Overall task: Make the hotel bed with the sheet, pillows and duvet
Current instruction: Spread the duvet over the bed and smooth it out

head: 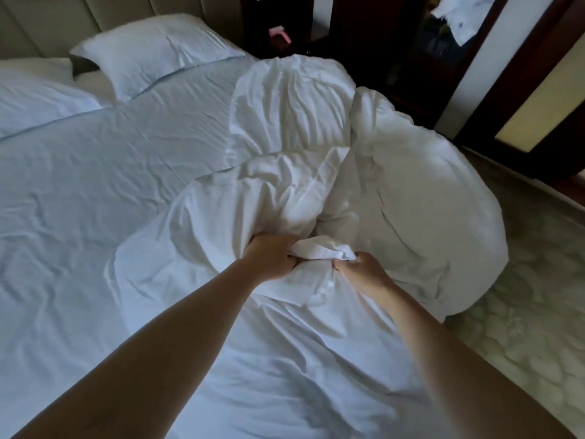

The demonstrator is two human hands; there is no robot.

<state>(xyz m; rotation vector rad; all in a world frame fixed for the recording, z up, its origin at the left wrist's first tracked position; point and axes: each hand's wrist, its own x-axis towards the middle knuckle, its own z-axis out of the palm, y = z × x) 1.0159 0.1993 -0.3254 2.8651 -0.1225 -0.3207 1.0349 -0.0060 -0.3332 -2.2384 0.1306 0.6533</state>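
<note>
A white sheet [95,191], lightly creased, lies flat across the left of the mattress. At its head, two white pillows rest against the padded headboard [47,20]: a left pillow [38,90] cut off by the frame edge, and a right pillow [152,49] lying aslant. At centre, both bare arms reach forward over the bed. The left hand [269,251] has its fingers curled into a fold of the white duvet [395,201]. Just beside it, the right hand [361,270] has its fingers closed round the same bunched ridge of cloth. The duvet is crumpled into deep folds and heaped on the right half of the bed. Its bulk rises toward the far corner and spills over the right edge above the patterned carpet [522,312]. Beyond the heap, a small pink object [280,33] sits on dark wooden furniture.
</note>
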